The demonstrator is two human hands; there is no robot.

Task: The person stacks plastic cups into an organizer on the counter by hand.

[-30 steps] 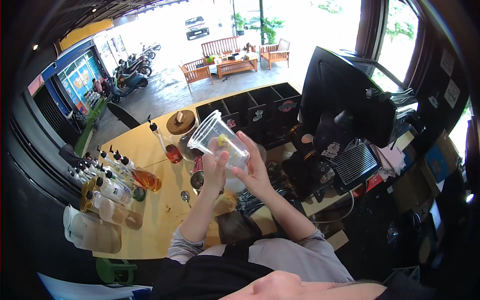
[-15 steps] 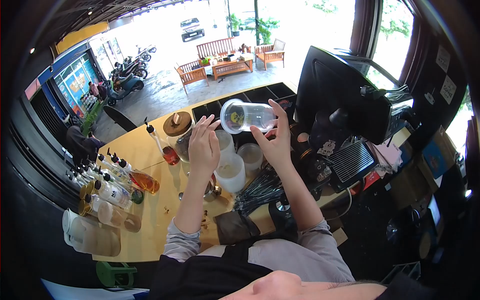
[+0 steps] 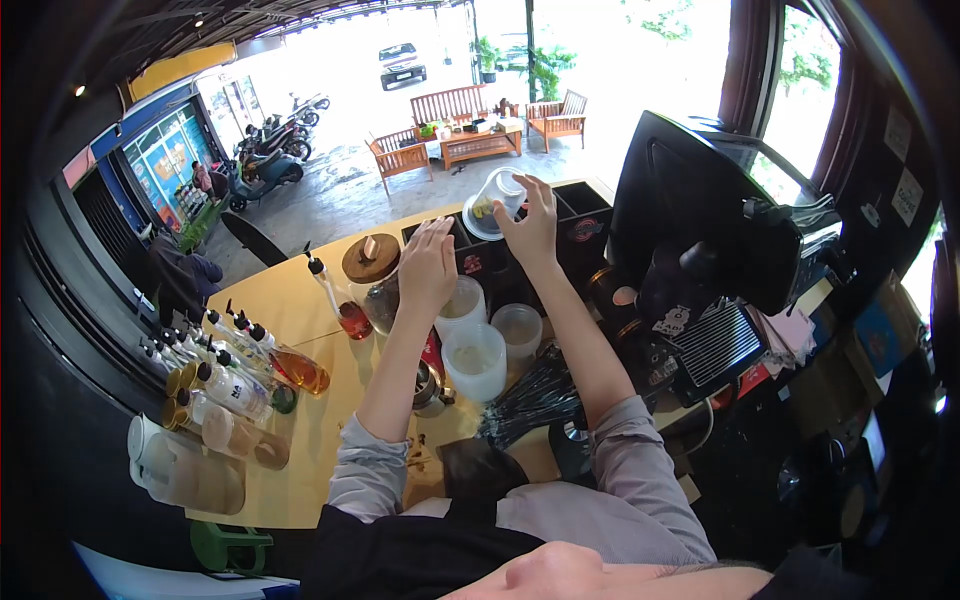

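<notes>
The pale wooden counter with a smooth top [image 3: 325,415] spreads beneath the person's reach, and at its far edge stands a long black box divided into open compartments [image 3: 500,272]. A clear glass jar with a round brown wooden lid [image 3: 383,303] stands just beside the left forearm. The left hand [image 3: 428,265] is raised near the box's corner, fingers straight and side by side, gripping nothing and apart from the cup; it would serve best staying ready as a light support, clear of the jar's lid. The right hand [image 3: 533,222] is clamped by thumb and fingers on the narrow end of a clear, tapered plastic cup [image 3: 495,199], though how firmly it presses cannot be told. Between the forearms stand three round, whitish, translucent plastic tubs [image 3: 475,386], so both elbows are better carried high enough to pass over them. The cup itself is over the black box, tilted, its wide rim low and towards the left; whether that rim touches the box is unclear. Holding it by the base looks sound, since fingers stay off the rim, and a gentle pinch should spare thin walls around the small yellow printed mark [image 3: 482,208].
</notes>
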